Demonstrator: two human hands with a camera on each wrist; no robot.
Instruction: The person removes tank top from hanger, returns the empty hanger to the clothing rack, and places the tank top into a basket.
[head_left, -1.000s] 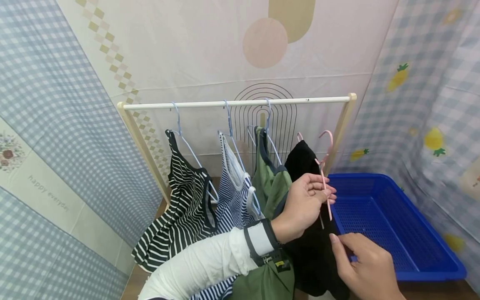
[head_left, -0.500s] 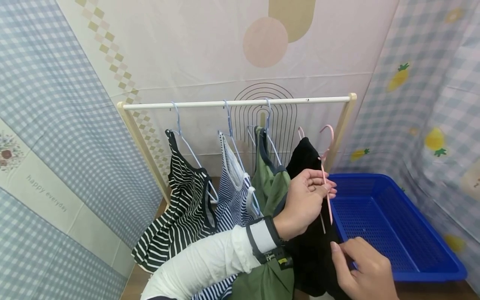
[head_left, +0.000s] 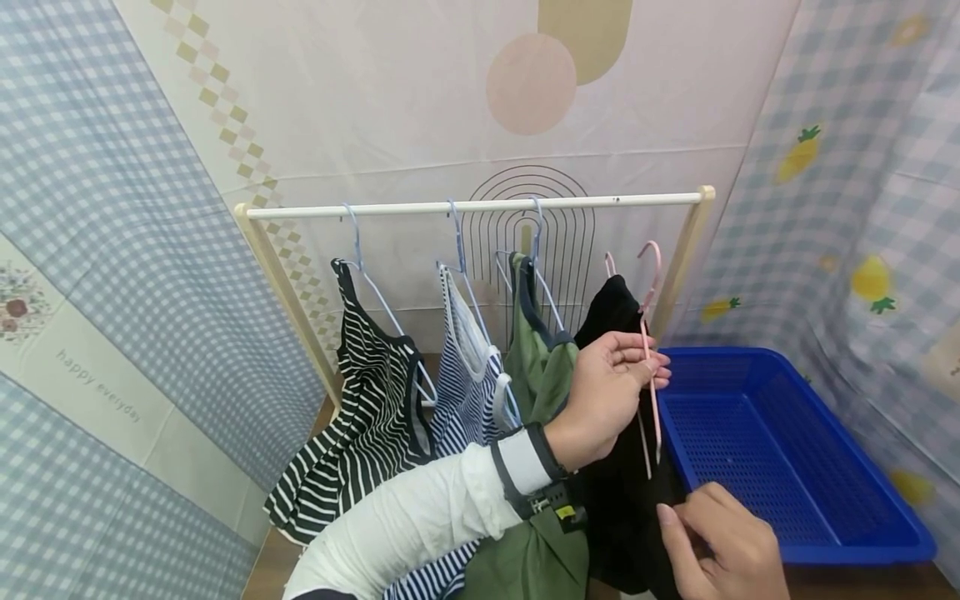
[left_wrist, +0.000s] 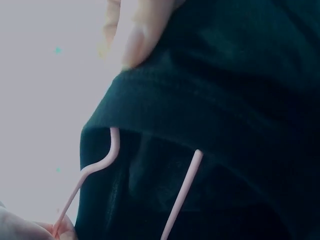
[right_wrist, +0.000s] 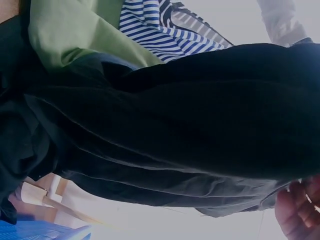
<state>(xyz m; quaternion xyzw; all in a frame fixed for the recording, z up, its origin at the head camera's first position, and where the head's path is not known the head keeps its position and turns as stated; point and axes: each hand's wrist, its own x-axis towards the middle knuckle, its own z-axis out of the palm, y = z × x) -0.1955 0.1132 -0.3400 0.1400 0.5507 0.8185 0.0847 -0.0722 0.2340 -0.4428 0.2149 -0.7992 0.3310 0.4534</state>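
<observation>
In the head view my left hand point(head_left: 611, 392) pinches the wire of a pink hanger point(head_left: 651, 392). Its hook stands free, below the rail. A black garment point(head_left: 626, 533) hangs on the far side of this hanger and drapes down. My right hand point(head_left: 723, 542) pinches the garment's near edge between thumb and curled fingers. In the left wrist view, the hanger's bent wire point(left_wrist: 181, 195) enters the opening of the black garment point(left_wrist: 200, 110), and a thumb point(left_wrist: 135, 45) presses the cloth above it. The right wrist view is mostly filled by the black cloth point(right_wrist: 175, 135).
A white rail point(head_left: 390, 208) on wooden posts carries a black-and-white striped top point(head_left: 360, 417), a blue-and-white striped top point(head_left: 465, 408) and a green top point(head_left: 540, 367) on blue hangers. Right of it sits a blue basket point(head_left: 750, 450). Patterned cloths hang behind and at both sides.
The pink hanger's hook has risen slightly. My right hand has moved a little downward with the garment's near edge. The tops on the rail have stayed still.
</observation>
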